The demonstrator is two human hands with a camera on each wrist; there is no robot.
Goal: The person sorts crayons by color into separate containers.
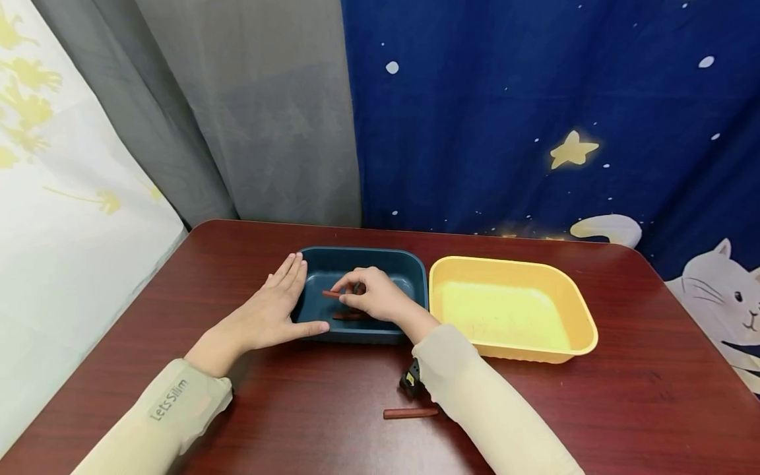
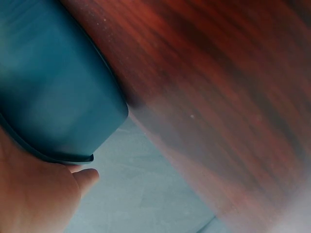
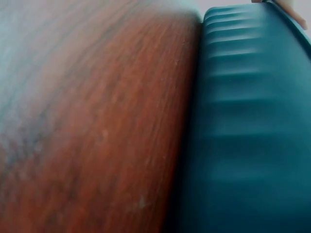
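Near the tabletop's far edge, the right hand pinches a stick I'd call light, stiff, best held mid-length, the left hand straight-fingered.

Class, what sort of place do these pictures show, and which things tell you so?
Probably an indoor work corner, perhaps in a home or studio: a table serves as the work surface, and a starry curtain and a grey curtain hang behind it.

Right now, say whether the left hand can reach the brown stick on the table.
Likely yes: nothing visible lies between the left hand and that brown stick, though the right sleeve is near one end.
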